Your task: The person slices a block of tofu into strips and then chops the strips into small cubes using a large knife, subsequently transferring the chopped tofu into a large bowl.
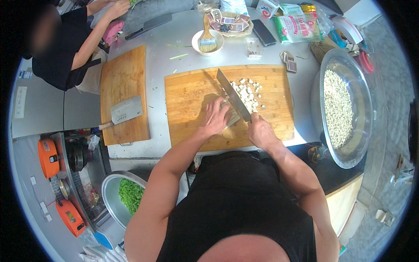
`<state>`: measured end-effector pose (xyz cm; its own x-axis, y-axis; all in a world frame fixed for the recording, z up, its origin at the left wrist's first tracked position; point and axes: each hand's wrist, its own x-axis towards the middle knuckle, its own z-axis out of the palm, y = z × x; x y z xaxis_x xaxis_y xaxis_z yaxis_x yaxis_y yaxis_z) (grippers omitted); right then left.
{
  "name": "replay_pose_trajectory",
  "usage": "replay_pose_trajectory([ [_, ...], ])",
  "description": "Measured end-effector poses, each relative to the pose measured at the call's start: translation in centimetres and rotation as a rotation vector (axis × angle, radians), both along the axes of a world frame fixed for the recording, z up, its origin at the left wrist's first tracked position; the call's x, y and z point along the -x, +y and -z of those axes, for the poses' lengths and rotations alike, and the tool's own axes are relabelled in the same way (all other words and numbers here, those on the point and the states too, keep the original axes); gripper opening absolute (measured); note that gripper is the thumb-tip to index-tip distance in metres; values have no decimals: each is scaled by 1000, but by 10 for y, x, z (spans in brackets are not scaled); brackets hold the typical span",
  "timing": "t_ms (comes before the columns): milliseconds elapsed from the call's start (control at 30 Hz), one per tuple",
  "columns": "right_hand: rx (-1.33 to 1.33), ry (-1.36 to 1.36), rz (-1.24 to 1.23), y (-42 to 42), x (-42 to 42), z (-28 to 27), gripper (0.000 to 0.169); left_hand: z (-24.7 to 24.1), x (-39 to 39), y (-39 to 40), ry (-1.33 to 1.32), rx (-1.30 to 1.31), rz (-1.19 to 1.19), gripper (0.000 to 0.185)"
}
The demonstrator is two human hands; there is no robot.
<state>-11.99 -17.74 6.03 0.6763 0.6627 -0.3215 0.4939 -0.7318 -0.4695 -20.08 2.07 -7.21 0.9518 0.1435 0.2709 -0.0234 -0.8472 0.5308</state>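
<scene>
My right hand grips the handle of a cleaver, its blade slanting up and left over a wooden cutting board. Under the fingers of my left hand lie pale strips of food, perhaps tofu, close against the blade's left side. Small white cubes are scattered on the board beyond the blade, to its right. At right, a large steel bowl holds a heap of similar small pale cubes.
Another board with a cleaver lies left; a person works beyond it. Behind my board are a bowl with a brush, a basket of banknotes and a phone. Chopped greens fill a lower-left bowl.
</scene>
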Motion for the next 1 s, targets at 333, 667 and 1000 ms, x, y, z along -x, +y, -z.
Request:
replay_pose_trajectory([
  [333,-1,-48,-35,-11,19,43,26,-9,4,3,47,1,58,56],
  [667,44,-4,-54,-2,19,-17,22,-11,10,0,108,29,10,71],
  [1000,8,43,-28,-1,14,29,27,-6,14,3,85,80,0,71],
])
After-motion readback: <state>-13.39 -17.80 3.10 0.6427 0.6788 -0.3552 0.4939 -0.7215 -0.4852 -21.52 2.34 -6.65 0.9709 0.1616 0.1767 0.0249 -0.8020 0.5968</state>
